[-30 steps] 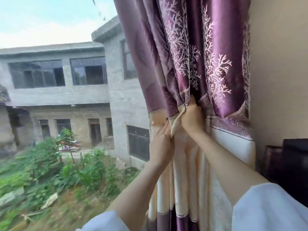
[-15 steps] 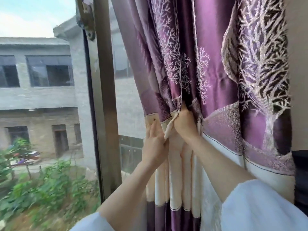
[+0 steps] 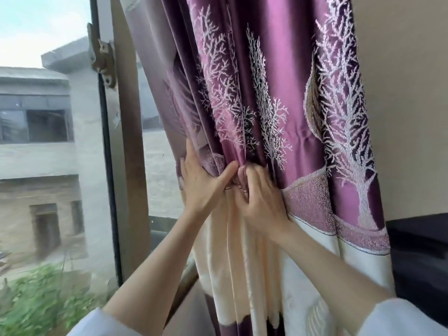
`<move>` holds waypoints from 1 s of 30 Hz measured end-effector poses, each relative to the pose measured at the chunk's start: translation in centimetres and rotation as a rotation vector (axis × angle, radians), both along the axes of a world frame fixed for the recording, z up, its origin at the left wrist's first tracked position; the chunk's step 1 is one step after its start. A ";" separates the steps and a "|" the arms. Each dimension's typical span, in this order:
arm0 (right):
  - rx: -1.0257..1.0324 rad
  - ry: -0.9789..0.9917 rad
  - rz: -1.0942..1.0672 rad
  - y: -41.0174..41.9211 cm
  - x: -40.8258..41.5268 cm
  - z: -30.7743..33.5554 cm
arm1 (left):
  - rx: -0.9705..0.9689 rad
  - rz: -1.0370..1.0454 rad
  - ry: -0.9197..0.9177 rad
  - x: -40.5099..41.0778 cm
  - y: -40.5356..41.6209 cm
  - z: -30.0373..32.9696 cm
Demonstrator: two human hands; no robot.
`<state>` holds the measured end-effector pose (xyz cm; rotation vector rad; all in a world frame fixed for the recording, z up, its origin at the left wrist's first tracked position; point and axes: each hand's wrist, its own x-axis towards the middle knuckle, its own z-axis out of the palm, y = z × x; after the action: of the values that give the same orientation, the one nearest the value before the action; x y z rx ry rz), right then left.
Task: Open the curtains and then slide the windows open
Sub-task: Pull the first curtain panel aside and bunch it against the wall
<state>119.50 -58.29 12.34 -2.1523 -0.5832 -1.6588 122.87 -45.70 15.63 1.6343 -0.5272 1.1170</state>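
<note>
A purple curtain [image 3: 266, 81] with white tree patterns and a cream lower band hangs bunched at the right side of the window. My left hand [image 3: 201, 183] lies flat against its left folds, fingers spread, thumb pressing the gathered fabric. My right hand [image 3: 259, 192] is clenched on the bunched folds right beside the left hand. The brown window frame upright [image 3: 126, 141] stands just left of the curtain, with a metal latch [image 3: 101, 59] on it near the top. The glass pane [image 3: 160, 166] between upright and curtain looks shut.
A beige wall [image 3: 400, 93] fills the right side. A dark object [image 3: 419, 263] sits low at the right beside the curtain. Outside are grey concrete buildings [image 3: 36, 146] and green plants [image 3: 36, 299]. The window sill [image 3: 186, 282] runs under my left forearm.
The view has swung right and closer, bringing the window upright and latch into sight. My left hand has opened flat on the curtain; my right hand still grips the gathered folds.
</note>
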 end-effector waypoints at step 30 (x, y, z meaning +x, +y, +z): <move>0.587 0.281 0.437 0.2 -3.0 1.4 | -0.026 -0.361 0.065 -4.4 -0.5 -0.2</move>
<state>116.49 -58.08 13.75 -1.6394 -0.3817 -1.0927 118.44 -46.17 15.48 1.4755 -0.7284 0.7974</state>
